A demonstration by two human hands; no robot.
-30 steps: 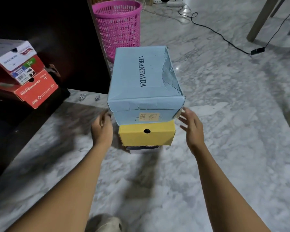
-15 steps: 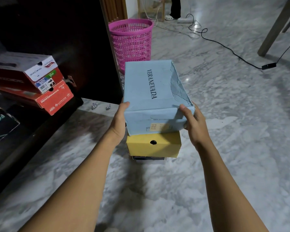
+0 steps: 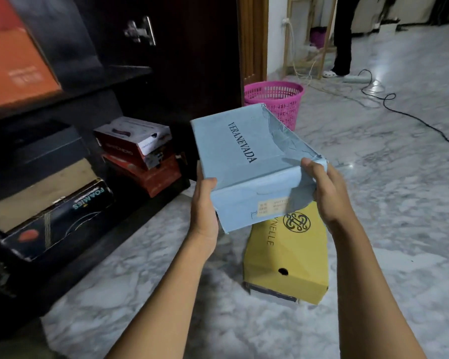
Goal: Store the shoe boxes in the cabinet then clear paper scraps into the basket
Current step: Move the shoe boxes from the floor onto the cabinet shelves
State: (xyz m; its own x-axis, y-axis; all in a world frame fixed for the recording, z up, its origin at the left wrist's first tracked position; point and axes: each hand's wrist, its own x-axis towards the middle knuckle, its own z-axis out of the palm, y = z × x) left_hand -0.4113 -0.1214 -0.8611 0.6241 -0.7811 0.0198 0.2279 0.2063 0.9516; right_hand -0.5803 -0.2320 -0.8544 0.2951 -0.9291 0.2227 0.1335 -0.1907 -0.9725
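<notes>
Head camera view: a person holds a light blue shoe box, its lid printed VERANEVADA and torn along the right edge, in the air above a marble floor. The left hand clasps the box's near left corner, thumb on the lid; the right hand grips the near right corner, fingers curled over the crumpled lid edge. Below and just behind the lifted box, a yellow shoe box lies on the floor on top of a darker box whose edge barely shows. To the left stands a dark cabinet, its lower shelf holding two stacked red shoe boxes, a black box marked FOAMIES and other boxes; an orange box sits on the shelf above. A pink basket stands on the floor beyond the cabinet's right side, with a black cable trailing nearby.
</notes>
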